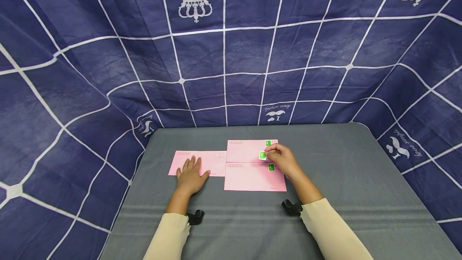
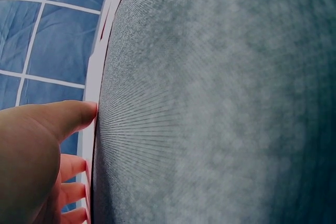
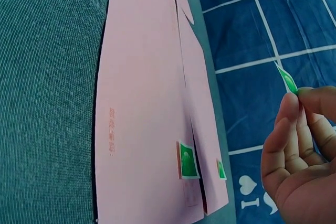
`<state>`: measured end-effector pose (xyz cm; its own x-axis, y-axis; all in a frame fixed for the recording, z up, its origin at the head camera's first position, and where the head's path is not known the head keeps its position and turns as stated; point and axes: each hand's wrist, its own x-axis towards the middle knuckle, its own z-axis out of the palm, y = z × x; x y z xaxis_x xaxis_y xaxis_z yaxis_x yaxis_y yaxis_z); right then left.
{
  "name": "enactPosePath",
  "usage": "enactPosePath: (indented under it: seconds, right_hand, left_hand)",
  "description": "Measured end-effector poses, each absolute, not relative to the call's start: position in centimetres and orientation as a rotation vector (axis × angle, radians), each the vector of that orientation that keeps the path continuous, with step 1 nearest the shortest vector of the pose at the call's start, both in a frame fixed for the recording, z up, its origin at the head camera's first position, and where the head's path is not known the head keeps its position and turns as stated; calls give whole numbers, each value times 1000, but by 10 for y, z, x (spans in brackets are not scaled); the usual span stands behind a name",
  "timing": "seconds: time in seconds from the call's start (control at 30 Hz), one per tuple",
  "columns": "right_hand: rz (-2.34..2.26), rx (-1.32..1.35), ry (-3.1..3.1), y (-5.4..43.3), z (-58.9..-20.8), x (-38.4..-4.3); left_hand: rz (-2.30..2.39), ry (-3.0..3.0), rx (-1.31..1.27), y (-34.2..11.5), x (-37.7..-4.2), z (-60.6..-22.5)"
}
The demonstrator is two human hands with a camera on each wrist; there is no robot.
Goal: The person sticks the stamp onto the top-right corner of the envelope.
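Three pink envelopes lie on the grey table. My left hand point(image 1: 191, 179) rests with spread fingers on the left envelope point(image 1: 213, 163), whose upper right corner shows printed boxes and no stamp. Between thumb and fingertips my right hand point(image 1: 283, 159) pinches a green stamp with a white border point(image 1: 262, 155), held above the back right envelope point(image 1: 245, 151). That envelope carries a green stamp point(image 1: 268, 143) at its upper right corner. The front right envelope point(image 1: 252, 179) also bears a green stamp point(image 1: 271, 167). In the right wrist view the pinched stamp point(image 3: 287, 79) is raised off the paper.
The grey table point(image 1: 173, 236) spreads around the envelopes. A blue curtain with white grid lines point(image 1: 245, 51) hangs behind the table and along both sides. Black wrist mounts point(image 1: 196, 217) are on both forearms, near the cream sleeves.
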<state>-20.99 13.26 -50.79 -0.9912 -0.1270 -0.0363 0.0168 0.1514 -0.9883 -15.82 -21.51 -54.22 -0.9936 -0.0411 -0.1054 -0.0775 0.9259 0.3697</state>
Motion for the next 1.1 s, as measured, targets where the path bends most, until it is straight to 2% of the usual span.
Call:
enactPosePath:
  seconds: [1.1]
  right_hand:
    - [-1936, -119, 2236, 103, -507, -215]
  left_hand:
    - [583, 2972, -105, -214, -159, -544]
